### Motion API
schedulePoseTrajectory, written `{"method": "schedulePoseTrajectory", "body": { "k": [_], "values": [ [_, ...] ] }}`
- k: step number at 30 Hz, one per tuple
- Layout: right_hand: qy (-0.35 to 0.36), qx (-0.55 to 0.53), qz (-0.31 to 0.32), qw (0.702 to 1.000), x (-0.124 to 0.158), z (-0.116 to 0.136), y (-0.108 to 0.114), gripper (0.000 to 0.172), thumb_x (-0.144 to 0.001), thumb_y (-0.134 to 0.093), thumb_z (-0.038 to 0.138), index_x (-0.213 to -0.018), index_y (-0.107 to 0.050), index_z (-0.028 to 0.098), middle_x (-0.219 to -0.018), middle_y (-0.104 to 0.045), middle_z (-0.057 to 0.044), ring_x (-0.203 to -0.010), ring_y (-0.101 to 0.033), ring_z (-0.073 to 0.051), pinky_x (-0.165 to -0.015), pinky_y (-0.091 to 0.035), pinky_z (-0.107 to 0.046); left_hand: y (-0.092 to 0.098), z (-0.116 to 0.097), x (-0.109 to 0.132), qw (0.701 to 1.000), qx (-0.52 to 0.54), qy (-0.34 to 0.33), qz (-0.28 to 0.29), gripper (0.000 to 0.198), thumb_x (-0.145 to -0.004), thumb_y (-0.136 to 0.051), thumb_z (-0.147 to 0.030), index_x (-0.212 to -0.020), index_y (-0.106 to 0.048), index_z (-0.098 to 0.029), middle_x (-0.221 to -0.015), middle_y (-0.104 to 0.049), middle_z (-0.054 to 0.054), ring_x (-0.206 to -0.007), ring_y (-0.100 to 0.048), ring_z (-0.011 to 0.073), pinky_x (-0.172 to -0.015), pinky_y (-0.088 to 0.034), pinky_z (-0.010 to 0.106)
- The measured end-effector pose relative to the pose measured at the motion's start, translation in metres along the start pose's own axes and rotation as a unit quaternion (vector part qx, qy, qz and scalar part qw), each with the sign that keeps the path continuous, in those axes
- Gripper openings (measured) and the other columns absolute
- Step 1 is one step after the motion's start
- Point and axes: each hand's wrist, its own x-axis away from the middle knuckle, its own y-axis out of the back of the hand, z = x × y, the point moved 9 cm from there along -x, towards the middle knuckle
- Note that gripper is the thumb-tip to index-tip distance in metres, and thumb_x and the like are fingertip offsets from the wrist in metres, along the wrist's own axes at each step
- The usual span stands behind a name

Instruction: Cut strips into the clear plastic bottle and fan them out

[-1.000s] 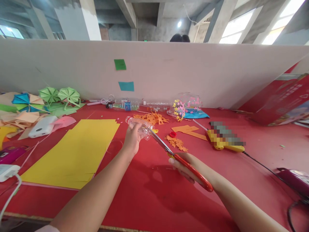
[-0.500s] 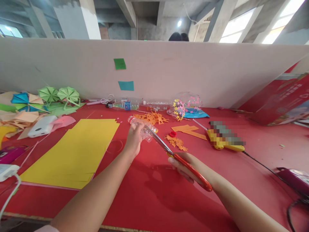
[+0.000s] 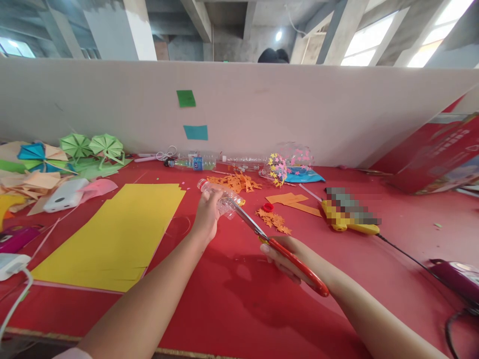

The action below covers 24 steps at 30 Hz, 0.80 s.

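A clear plastic bottle piece (image 3: 226,209) with its neck toward the back left is in my left hand (image 3: 208,215), whose fingers are closed round it. My right hand (image 3: 286,257) grips red-handled scissors (image 3: 295,262). The scissor blades point up and left, with their tips at the plastic; I cannot tell whether they cut into it. Behind the bottle piece lies a heap of orange paper scraps (image 3: 243,182). Right of the blades are small orange paper stars (image 3: 275,222), a red bottle cap (image 3: 268,207) and orange paper strips (image 3: 294,202).
Yellow paper sheets (image 3: 116,234) lie at the left, beside a white device (image 3: 65,195) and green folded paper umbrellas (image 3: 107,145). Plastic bottles (image 3: 243,160) line the partition (image 3: 239,109). A yellow glue gun (image 3: 350,225) with a cord and a red box (image 3: 437,154) are at the right.
The bottle piece and the scissor tips have shifted very slightly. Both hands keep almost the same place and grip.
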Motion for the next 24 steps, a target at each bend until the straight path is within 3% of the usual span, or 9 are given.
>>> {"method": "schedulePoseTrajectory", "body": {
  "k": [6,16,24],
  "values": [
    [0.000,-0.009,-0.004,1.000,0.001,0.002,-0.001,0.057,-0.078,-0.046,0.076,-0.066,-0.043,0.020,-0.051,-0.038,0.007,-0.043,-0.037,-0.007,-0.045,-0.028,-0.022,-0.003,0.002,-0.001,1.000,-0.012,-0.004,0.023,0.026,-0.071,-0.068,-0.036,-0.086,-0.052,-0.021,-0.090,-0.061,0.003,-0.088,-0.060,0.0175,-0.082,-0.047,0.035],
    [-0.048,-0.015,-0.018,0.999,0.002,-0.006,-0.002,0.051,-0.082,-0.052,0.066,-0.064,-0.039,0.021,-0.043,-0.035,0.009,-0.035,-0.033,-0.006,-0.040,-0.025,-0.021,0.004,0.000,-0.002,1.000,-0.006,-0.008,-0.015,0.027,-0.068,-0.069,-0.031,-0.086,-0.051,-0.022,-0.087,-0.057,0.000,-0.084,-0.057,0.0142,-0.079,-0.045,0.030],
    [-0.003,-0.014,-0.004,1.000,0.000,-0.002,-0.004,0.055,-0.081,-0.045,0.073,-0.066,-0.042,0.020,-0.043,-0.038,0.009,-0.038,-0.036,-0.007,-0.043,-0.029,-0.022,0.009,-0.005,-0.002,0.997,-0.060,-0.033,-0.031,0.028,-0.068,-0.067,-0.032,-0.090,-0.053,-0.023,-0.086,-0.057,0.000,-0.085,-0.056,0.0157,-0.077,-0.044,0.030]
  ]
}}
